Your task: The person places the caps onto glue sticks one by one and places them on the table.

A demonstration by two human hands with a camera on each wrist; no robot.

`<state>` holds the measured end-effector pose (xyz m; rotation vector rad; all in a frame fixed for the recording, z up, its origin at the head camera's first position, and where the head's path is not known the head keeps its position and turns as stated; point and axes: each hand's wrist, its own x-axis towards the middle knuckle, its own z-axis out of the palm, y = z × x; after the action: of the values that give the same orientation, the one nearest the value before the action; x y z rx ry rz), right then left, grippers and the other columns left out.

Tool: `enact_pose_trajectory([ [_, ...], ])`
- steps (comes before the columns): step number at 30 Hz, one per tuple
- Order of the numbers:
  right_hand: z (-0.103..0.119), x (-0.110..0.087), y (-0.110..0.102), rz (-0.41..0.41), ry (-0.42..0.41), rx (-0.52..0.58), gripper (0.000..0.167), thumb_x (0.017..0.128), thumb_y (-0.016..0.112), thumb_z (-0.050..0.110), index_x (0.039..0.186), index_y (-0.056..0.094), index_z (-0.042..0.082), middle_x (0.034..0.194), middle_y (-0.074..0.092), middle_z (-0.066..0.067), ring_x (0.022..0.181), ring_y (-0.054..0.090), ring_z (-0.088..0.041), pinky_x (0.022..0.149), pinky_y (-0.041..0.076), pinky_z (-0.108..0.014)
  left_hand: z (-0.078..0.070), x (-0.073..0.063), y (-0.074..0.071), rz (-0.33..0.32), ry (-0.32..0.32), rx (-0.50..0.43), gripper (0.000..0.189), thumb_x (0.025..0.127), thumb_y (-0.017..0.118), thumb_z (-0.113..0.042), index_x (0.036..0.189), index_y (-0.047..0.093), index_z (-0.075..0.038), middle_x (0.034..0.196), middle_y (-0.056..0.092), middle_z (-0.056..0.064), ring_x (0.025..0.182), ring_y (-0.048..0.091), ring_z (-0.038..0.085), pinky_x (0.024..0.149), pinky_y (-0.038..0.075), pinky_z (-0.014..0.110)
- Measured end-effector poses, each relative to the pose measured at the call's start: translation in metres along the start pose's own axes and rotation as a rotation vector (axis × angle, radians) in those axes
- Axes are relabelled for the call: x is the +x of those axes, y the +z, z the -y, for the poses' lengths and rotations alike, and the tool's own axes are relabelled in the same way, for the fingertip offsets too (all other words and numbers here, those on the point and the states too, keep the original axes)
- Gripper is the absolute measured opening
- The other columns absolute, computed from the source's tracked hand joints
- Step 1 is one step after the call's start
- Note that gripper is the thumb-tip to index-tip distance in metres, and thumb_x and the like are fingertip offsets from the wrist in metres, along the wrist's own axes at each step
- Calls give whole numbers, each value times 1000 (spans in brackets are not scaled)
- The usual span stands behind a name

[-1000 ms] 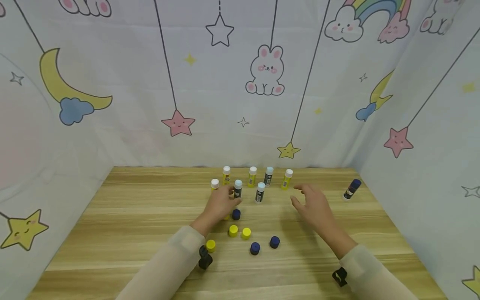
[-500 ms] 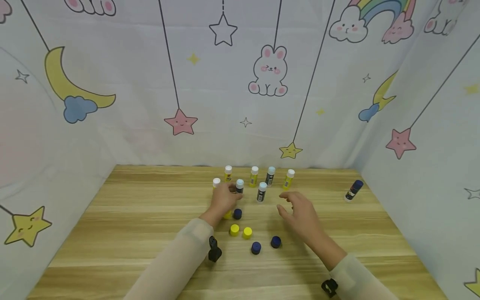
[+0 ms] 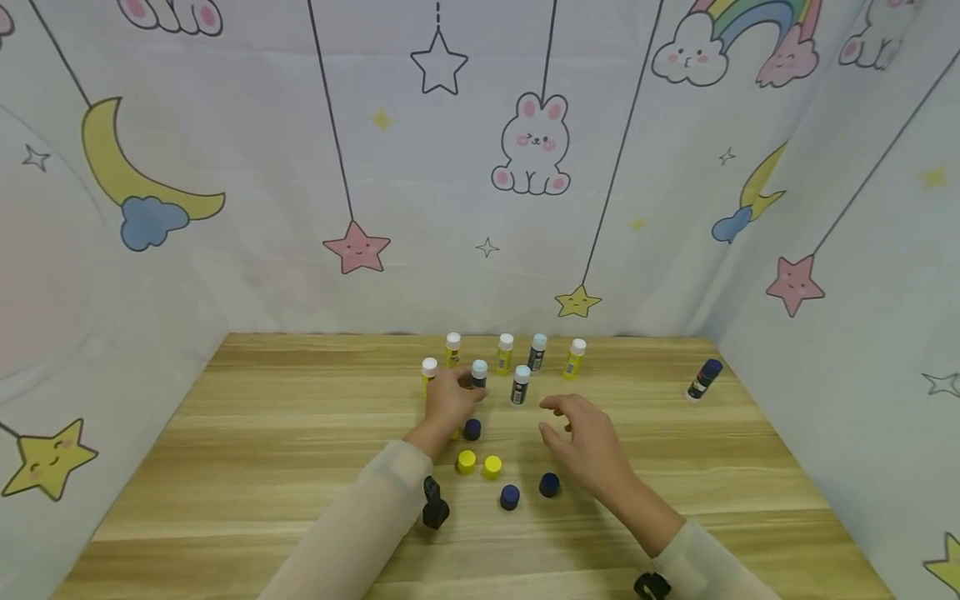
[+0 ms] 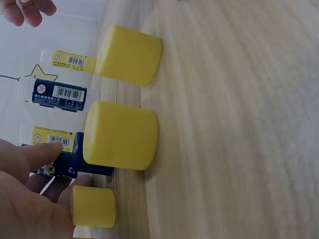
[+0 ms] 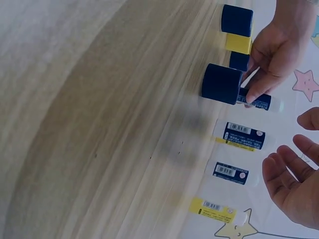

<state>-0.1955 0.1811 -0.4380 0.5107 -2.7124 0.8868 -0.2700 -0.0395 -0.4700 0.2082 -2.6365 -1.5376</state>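
My left hand (image 3: pixel 448 404) grips an uncapped dark navy glue stick (image 3: pixel 479 377), its white top pointing up. In the right wrist view, thumb and fingers pinch this glue stick (image 5: pixel 256 99) around its label. My right hand (image 3: pixel 588 442) hovers over the table with loosely bent fingers, holding nothing. Nearest to it stands another uncapped navy glue stick (image 3: pixel 520 388). Close to the left wrist lie a navy cap (image 3: pixel 472 429) and a partly hidden yellow cap (image 3: pixel 454 434). Two yellow caps (image 3: pixel 467 462) (image 3: pixel 492 467) and two navy caps (image 3: pixel 510 497) (image 3: pixel 549 485) sit in front.
Behind the hands stand several uncapped yellow glue sticks (image 3: pixel 573 360) and a navy glue stick (image 3: pixel 537 357). A capped navy glue stick (image 3: pixel 703 381) is at the right of the wooden table (image 3: pixel 262 417). A patterned curtain (image 3: pixel 450 167) hangs along the back.
The left hand has moved slightly forward and taken hold of the navy glue stick. The right hand has come left and nearer, away from the rightmost yellow glue stick.
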Motion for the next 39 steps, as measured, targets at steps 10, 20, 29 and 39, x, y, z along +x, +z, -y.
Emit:
enact_pose_trajectory([
  [10,2,-2,2,19,8,1,25,95,73,20,118,70,14,116,69,0,104,66,-24,81,58,-36,6,3,1,-15,25,0,33,85,82,-8,117,75,-4,111,74,12,111,66,29,98,54,42],
  [20,8,-5,7,78,9,28,28,93,75,17,119,69,13,117,69,-5,105,65,-25,83,58,-37,-6,-4,-4,-8,86,28,32,89,80,-14,120,74,-7,113,74,11,105,70,25,90,59,39],
  [29,15,-11,15,190,-79,41,21,92,74,13,113,71,14,118,69,0,91,71,-19,78,60,-32,-15,-18,-22,-25,252,92,32,89,81,-20,119,75,-10,97,74,3,92,67,20,83,57,39],
  [39,17,-10,15,471,-301,-86,22,92,75,25,114,73,19,112,68,9,98,64,-9,81,57,-28,-4,-34,-54,-11,405,208,31,84,85,-21,113,78,-13,94,69,-2,82,61,13,70,52,30],
])
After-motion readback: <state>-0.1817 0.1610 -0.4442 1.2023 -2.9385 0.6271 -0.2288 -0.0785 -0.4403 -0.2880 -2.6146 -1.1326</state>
